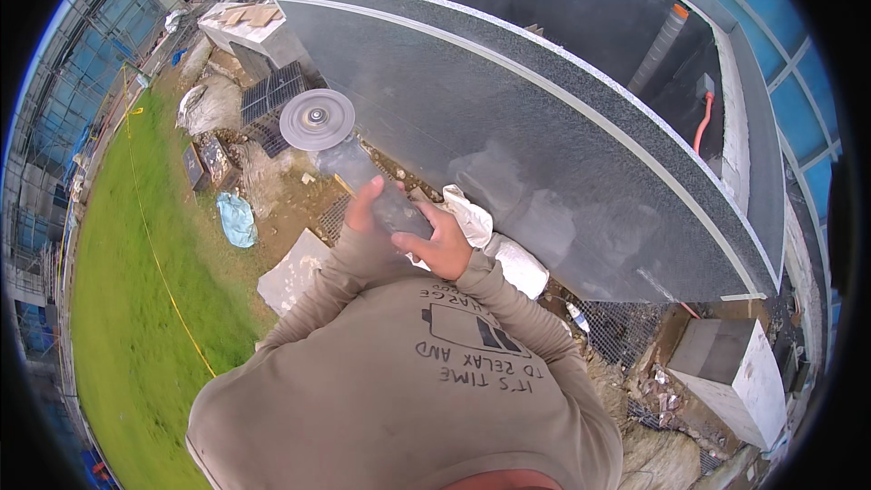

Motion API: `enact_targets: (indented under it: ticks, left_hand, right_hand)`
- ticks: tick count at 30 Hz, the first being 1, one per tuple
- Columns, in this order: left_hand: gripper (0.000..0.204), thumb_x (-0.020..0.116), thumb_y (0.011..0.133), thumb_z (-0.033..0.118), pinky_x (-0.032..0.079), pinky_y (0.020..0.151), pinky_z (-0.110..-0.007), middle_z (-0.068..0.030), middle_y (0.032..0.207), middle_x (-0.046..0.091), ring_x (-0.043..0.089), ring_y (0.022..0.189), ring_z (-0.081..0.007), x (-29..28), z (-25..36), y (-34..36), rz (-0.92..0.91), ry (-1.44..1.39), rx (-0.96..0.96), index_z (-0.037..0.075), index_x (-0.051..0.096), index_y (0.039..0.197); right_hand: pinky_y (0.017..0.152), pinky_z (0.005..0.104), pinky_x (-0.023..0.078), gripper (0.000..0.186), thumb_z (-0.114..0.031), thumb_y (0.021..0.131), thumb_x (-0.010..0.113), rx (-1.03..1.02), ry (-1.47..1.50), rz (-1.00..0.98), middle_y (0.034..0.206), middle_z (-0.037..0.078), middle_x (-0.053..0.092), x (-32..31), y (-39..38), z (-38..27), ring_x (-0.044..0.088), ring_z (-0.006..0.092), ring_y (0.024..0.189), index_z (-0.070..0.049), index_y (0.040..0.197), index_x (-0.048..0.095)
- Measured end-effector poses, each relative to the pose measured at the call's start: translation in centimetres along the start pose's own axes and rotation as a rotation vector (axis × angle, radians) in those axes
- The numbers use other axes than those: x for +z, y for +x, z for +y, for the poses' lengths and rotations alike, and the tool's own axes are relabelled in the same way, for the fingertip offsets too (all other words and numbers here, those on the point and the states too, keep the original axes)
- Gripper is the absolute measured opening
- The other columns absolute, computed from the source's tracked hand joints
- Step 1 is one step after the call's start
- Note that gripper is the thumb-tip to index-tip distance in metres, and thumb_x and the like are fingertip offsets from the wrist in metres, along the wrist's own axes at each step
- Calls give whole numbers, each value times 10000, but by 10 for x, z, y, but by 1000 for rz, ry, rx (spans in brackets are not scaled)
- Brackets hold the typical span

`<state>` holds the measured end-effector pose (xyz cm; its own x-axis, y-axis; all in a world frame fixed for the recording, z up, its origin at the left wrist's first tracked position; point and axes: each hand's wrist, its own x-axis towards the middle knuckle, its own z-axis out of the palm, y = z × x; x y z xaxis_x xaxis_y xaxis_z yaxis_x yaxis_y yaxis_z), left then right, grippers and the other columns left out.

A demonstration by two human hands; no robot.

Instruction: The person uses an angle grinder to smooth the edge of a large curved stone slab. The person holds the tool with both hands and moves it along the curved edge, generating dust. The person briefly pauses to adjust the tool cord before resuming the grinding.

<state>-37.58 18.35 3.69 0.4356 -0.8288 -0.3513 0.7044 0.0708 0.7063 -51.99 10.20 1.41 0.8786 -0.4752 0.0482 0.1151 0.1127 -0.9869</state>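
Observation:
In front of my chest I hold an angle grinder point(397, 210), a dusty grey body with a round grey cutting disc point(318, 130) at its far end. My left hand point(363, 207) is closed around the left side of the grinder. My right hand point(442, 243) wraps its rear part from the right, thumb across the top. The disc faces up toward me, its centre nut showing. It lies in front of the left end of a long dark grey stone-faced wall point(417, 73); whether they touch I cannot tell. Part of the grinder near the disc is blurred.
White sacks point(517, 265) lie along the wall's foot. Black plastic grids point(272, 95) and a light blue bag point(237, 220) sit to the left. A yellow line point(163, 277) crosses the green grass. A concrete block point(731, 372) stands at right, near a white bottle point(577, 317).

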Motion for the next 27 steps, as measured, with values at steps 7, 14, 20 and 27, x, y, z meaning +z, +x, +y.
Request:
enact_targets:
  ticks: [7, 14, 20, 27]
  left_hand:
    - [526, 694, 867, 384, 531, 892, -487, -72, 1065, 605, 611, 1003, -231, -52, 20, 12, -228, -217, 116, 111, 491, 1268]
    - [552, 675, 888, 394, 507, 925, -500, -43, 1088, 590, 595, 1040, -223, -147, 24, -35, -234, -237, 56, 93, 464, 1299]
    - [578, 688, 880, 400, 430, 995, -516, -37, 1129, 541, 545, 1099, -219, -229, 54, -58, -475, -303, -16, 123, 426, 1315]
    - [634, 771, 806, 327, 401, 1001, -547, -58, 1125, 566, 559, 1093, -250, -282, 92, -60, -522, -339, -19, 116, 432, 1299]
  right_hand:
    - [560, 233, 471, 404, -206, 881, 706, 60, 81, 60, 780, 50, 650, 51, -2, 6, 583, 74, 637, 51, 1164, 576]
    - [581, 235, 472, 496, -209, 860, 725, 171, 70, 125, 795, 37, 643, 139, -20, 32, 577, 64, 655, 50, 1250, 560]
    - [765, 355, 522, 674, -349, 796, 780, -11, -271, 141, 1010, 172, 691, 209, -19, 60, 664, 241, 880, 99, 1247, 557]
    - [708, 377, 535, 709, -482, 765, 792, 138, -90, 461, 938, 205, 699, 261, -57, 69, 688, 262, 835, 101, 1131, 623]
